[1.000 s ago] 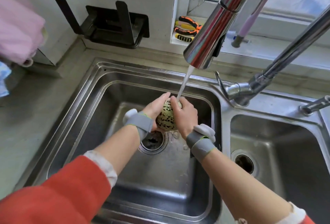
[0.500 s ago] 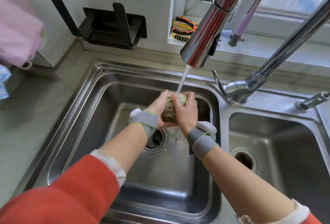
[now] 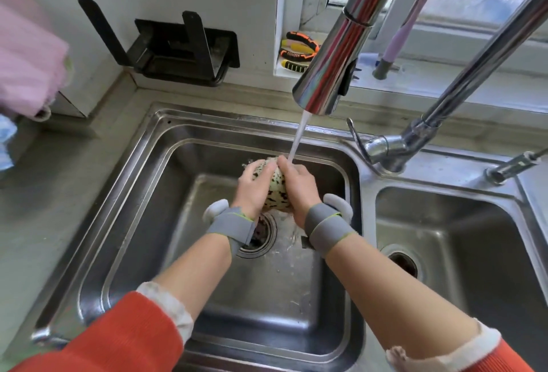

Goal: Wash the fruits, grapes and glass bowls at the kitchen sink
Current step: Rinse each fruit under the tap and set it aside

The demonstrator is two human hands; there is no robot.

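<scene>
- A pale fruit with dark speckles (image 3: 274, 191) sits clasped between two hands over the left basin (image 3: 142, 223), just above its drain (image 3: 261, 238).
- Its long axis appears to run near to far; the far tip meets the water stream (image 3: 298, 137) from the faucet (image 3: 332, 69).
- The left hand (image 3: 252, 191) wraps the fruit's left side, fingers curled over the top.
- The right hand (image 3: 299, 191) presses the right flank, fingers curved round it; both hands lie equally close.
- Judged from this, the next turn rolls it about that axis under the stream.

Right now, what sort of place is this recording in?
Most likely a home kitchen: a double-basin stainless sink with a pull-down faucet running, both hands washing a speckled fruit, pliers on the windowsill.
</scene>
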